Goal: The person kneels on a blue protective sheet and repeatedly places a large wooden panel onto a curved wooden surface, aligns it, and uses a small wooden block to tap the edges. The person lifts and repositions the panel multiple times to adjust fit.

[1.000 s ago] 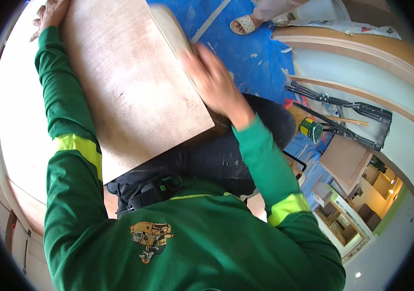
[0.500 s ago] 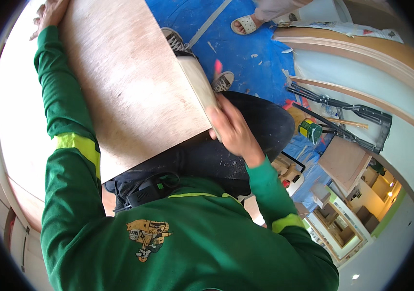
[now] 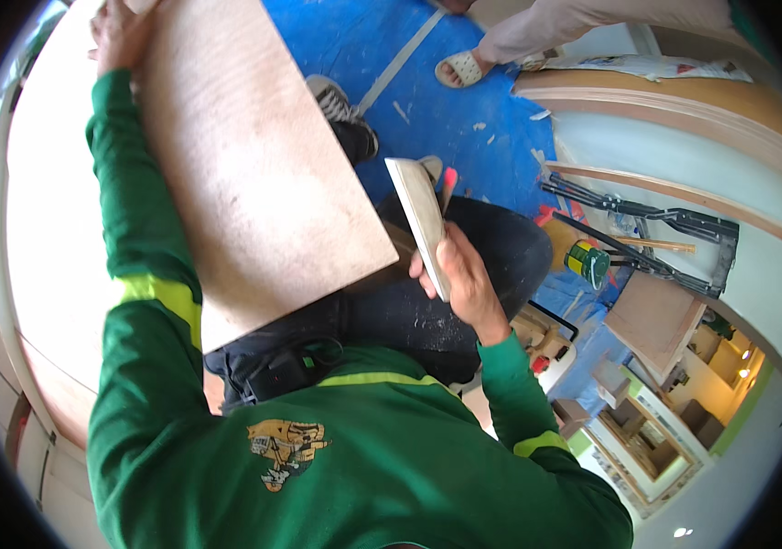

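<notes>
A plywood panel [image 3: 263, 183] lies across my lap, its near right corner over my dark trousers. At the panel's far left edge my left hand [image 3: 121, 37] is closed around it, its fingertips partly hidden. My right hand [image 3: 466, 279] grips a long, flat, pale block [image 3: 420, 206], tilted upward and apart from the panel's right edge. Beside the block, above my fingers, a thin piece with a pink-red tip [image 3: 450, 180] sticks up; I cannot make out what it is.
Blue sheeting [image 3: 409, 82] covers the floor. Another person's sandalled foot [image 3: 460, 69] stands at the far right. To the right are a green tin [image 3: 587, 263], black folding metal legs [image 3: 656, 215] and a brown board [image 3: 653, 306]. A white surface [image 3: 52, 210] runs along the left.
My right hand has drawn the pale block away from the panel's right edge and turned it more upright. The panel and my left hand have shifted slightly.
</notes>
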The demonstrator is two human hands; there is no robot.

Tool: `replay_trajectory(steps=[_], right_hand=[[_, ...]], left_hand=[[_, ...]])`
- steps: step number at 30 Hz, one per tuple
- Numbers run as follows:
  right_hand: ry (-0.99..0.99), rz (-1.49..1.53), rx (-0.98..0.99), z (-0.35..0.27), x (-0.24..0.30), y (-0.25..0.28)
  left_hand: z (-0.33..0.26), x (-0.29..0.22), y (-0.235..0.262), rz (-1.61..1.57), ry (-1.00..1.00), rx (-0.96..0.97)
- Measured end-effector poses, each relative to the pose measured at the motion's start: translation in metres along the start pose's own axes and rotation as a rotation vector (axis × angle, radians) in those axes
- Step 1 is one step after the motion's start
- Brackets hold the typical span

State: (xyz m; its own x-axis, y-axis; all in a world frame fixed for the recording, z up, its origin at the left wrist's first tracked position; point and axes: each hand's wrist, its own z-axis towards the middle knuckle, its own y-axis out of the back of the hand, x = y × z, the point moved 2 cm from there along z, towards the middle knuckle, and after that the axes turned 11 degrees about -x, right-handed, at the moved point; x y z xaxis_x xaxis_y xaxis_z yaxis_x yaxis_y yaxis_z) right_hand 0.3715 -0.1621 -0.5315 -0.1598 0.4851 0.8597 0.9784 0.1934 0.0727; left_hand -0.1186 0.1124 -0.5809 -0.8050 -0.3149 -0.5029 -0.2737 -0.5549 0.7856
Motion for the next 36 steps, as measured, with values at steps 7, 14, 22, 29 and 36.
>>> replay_trajectory(steps=[7,14,22,29,36], right_hand=[[0.129,0.234,-0.049,0.101,0.041,-0.013],[0.19,0.307,-0.269,0.11,0.055,-0.015],[0.312,-0.096,-0.347,0.139,0.045,0.036],[0.377,-0.906,-0.438,0.14,0.04,0.059],[0.434,-0.376,-0.255,0.134,0.056,-0.021]], left_hand=[[-0.17,-0.196,0.011,-0.958,-0.364,0.564],[-0.186,-0.212,0.003,-1.096,-0.165,0.487],[-0.188,-0.21,-0.002,-1.106,-0.178,0.378],[-0.188,-0.211,0.003,-0.92,-0.441,0.101],[-0.186,-0.206,-0.002,-0.932,-0.136,0.176]])
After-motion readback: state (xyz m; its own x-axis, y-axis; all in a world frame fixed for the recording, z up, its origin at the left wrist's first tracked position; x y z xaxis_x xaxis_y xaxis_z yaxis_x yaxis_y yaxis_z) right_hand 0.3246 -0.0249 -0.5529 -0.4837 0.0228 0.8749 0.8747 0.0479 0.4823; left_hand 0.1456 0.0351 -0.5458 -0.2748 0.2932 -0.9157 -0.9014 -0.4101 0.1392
